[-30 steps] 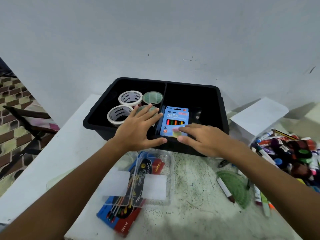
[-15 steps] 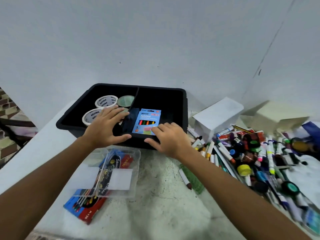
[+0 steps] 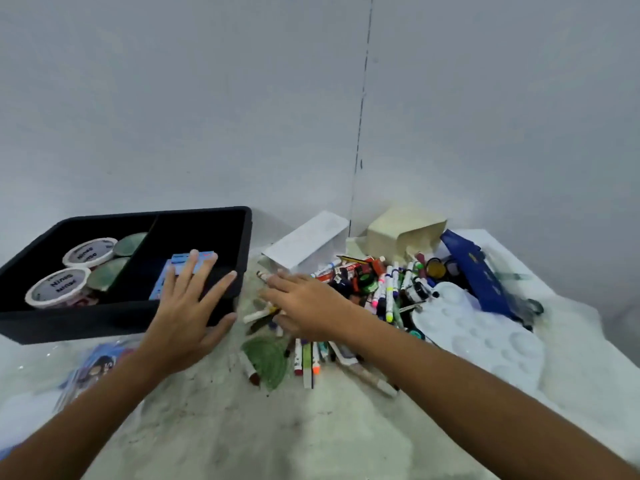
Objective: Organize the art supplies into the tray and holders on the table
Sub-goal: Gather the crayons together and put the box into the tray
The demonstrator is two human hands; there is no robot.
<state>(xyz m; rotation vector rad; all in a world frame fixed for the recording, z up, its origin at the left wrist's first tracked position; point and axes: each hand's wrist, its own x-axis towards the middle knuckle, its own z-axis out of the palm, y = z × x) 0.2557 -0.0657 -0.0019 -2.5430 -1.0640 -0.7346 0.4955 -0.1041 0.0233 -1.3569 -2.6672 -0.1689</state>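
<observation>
A black divided tray [image 3: 104, 320] stands at the left of the table. Its left compartment holds rolls of tape [image 3: 57, 289]; its right compartment holds a blue box of neon pencils [image 3: 173, 271]. My left hand [image 3: 188, 317] lies flat with straight fingers over the tray's near right corner, thumb against the front wall. My right hand [image 3: 304, 303] hovers open, palm down, above a heap of markers and pens [image 3: 384, 289] just right of the tray. It holds nothing.
A white box [image 3: 308, 247] and a tipped cream holder [image 3: 405, 233] lie behind the heap. A white paint palette [image 3: 485, 327] and a blue case [image 3: 478, 275] sit at the right. A green protractor [image 3: 270, 362] and a clear pencil case [image 3: 93, 368] lie near the front.
My view swung right. My right hand left the pencil box in the tray and moved right over the marker heap. My left hand slid to the tray's near right corner.
</observation>
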